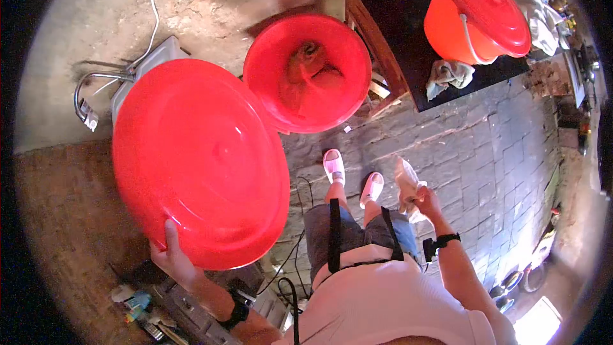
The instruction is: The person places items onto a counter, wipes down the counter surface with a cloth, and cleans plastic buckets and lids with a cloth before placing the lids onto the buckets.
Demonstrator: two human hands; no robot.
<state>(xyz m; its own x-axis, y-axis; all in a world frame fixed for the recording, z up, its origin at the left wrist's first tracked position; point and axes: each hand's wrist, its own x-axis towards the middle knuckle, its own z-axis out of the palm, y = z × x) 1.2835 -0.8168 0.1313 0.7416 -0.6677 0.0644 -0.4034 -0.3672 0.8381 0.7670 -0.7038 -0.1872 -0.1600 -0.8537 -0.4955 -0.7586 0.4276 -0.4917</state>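
My left hand [174, 260] grips the lower edge of a big round red lid [198, 160], thumb over its face. The lid is tilted up and fills much of the left side. Beside its upper right edge stands an open red bucket [265, 70], with something brown at its bottom that I cannot make out. Lower right, my right hand [426, 204] is closed on a crumpled whitish cloth [406, 185], which hangs near my legs.
On a dark table [389, 25] at the upper right stands an orange-red bucket [447, 25] with a red lid [488, 6] resting on it. A crumpled rag [450, 75] lies before it. A curved metal tap [80, 92] rises at left. Cables trail across the brick floor [460, 147].
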